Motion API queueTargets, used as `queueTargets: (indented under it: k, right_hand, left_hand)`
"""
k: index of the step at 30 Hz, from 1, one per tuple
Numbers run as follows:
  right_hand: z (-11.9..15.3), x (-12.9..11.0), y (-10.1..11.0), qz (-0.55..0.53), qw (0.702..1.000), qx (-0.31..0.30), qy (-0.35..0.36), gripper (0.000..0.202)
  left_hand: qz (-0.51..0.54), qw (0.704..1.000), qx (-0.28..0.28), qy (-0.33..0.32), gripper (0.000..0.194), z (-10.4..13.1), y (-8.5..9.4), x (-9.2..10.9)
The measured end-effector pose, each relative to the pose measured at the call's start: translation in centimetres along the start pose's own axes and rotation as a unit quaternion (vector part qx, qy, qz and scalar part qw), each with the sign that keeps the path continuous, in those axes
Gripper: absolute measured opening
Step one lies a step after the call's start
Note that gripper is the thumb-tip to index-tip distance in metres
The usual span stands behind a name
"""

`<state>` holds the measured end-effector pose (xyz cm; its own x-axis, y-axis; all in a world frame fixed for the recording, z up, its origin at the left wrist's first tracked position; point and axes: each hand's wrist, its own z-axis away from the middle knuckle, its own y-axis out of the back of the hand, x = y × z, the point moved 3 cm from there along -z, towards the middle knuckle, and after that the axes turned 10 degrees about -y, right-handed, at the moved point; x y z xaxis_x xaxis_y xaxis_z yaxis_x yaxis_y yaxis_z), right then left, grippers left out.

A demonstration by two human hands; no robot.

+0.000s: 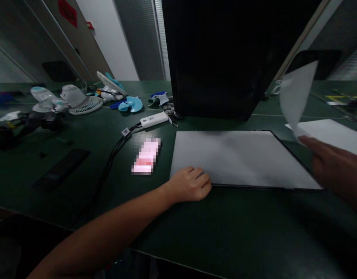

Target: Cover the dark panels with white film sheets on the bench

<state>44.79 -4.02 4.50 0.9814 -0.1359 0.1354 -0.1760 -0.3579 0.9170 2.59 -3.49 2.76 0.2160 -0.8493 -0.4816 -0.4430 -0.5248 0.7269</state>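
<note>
While right grip (326,157) closed on sheet (298,91), left grip (192,183) curled shut at white board (239,157), black panel (219,62) beyond.

Flat panel (239,155): rectangular, pale grey-white face up, thin black rim showing along the near and right edges. It lies flat on the surface (239,228) before you, long side across your view; your left hand (191,184) touches its near left part. Thin sheet (296,93): white, slightly translucent, blurred; raised roughly upright and curved, its lower end at the fingers of your right hand (329,162), above the panel's far right side.
</note>
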Motion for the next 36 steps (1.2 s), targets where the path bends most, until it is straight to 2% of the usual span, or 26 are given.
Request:
queueTargets:
  k: [2,4,6,8,12,15,20,25,28,30,33,35,36]
  right_hand:
    - [0.3,-4.8,1.0,-0.019,0.995,0.008,0.095,0.062]
    - [0.7,-8.6,0.8,-0.057,0.982,0.016,0.182,0.063]
    - [1.1,-11.3,0.0,-0.095,0.967,0.020,0.237,0.063]
    - [1.7,-12.9,-0.8,-0.117,0.958,0.036,0.260,0.061]
    - [2.8,-14.3,-1.2,-0.132,0.949,0.057,0.281,0.048]
    - [3.1,-14.6,-0.7,-0.155,0.945,0.043,0.284,0.042]
    - [3.4,-15.4,0.0,-0.187,0.933,0.024,0.308,0.042]
    - [4.0,-15.8,-0.2,-0.189,0.926,0.005,0.328,0.046]
    - [2.8,-14.4,-0.3,-0.172,0.928,0.007,0.330,0.049]
    - [0.9,-11.7,-0.2,-0.150,0.948,0.022,0.281,0.049]
    - [-2.6,-4.5,-0.5,-0.081,0.992,0.015,0.093,0.054]
    - [-4.0,1.6,-1.7,-0.029,0.999,-0.010,-0.044,0.064]
    - [-4.3,4.5,-2.7,-0.002,0.996,-0.038,-0.078,0.073]
  left_hand:
    - [0.002,1.000,0.010,-0.008,0.007,-0.2,0.2,-0.1]
    - [0.002,0.999,0.028,-0.020,0.007,-0.4,0.5,-0.1]
    - [-0.006,0.998,0.047,-0.034,0.006,-0.5,0.7,-0.2]
    - [-0.019,0.997,0.057,-0.051,0.007,-0.5,0.9,-0.3]
    - [-0.032,0.995,0.063,-0.069,0.012,-0.2,0.9,-0.4]
    - [-0.015,0.996,0.062,-0.056,0.007,-0.2,0.7,-0.5]
    - [0.013,0.999,0.009,-0.039,0.008,-0.3,0.3,-0.5]
    - [0.004,0.999,-0.011,-0.032,0.011,-0.2,0.4,-0.4]
    - [0.000,0.999,-0.013,-0.032,0.011,-0.1,0.3,-0.4]
    - [-0.002,0.999,-0.009,-0.031,0.011,0.0,0.3,-0.4]
    - [-0.003,0.999,-0.010,-0.034,0.009,0.1,0.1,-0.2]
    - [-0.005,0.999,-0.016,-0.031,0.010,0.2,0.0,-0.1]
    - [-0.006,0.999,-0.019,-0.031,0.010,0.2,-0.1,-0.1]
